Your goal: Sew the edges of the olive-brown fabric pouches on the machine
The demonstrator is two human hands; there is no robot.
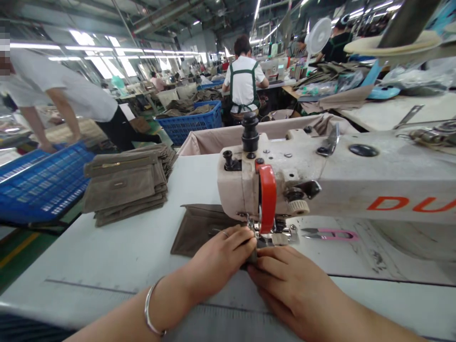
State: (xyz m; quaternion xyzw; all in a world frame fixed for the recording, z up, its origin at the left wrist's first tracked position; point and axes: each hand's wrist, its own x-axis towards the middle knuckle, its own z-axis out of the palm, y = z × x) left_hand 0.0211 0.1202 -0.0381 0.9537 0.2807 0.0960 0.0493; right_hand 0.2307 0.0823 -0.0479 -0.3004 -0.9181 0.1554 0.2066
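Note:
A brown fabric piece [194,230] lies on the white table under the head of a cream sewing machine [320,175]. My left hand [219,259], with a silver bangle on the wrist, rests on the fabric with its fingers curled and pressing it just left of the presser foot [265,235]. My right hand [292,280] lies flat with fingers together, its fingertips on the fabric's near edge just before the foot. The needle itself is hidden behind an orange guard [268,197].
A stack of brown fabric pieces [124,183] sits at the table's left. Pink thread snips [329,233] lie right of the foot. Blue crates [39,183] stand at left, where a person [64,95] bends over. Another person [244,78] sits ahead.

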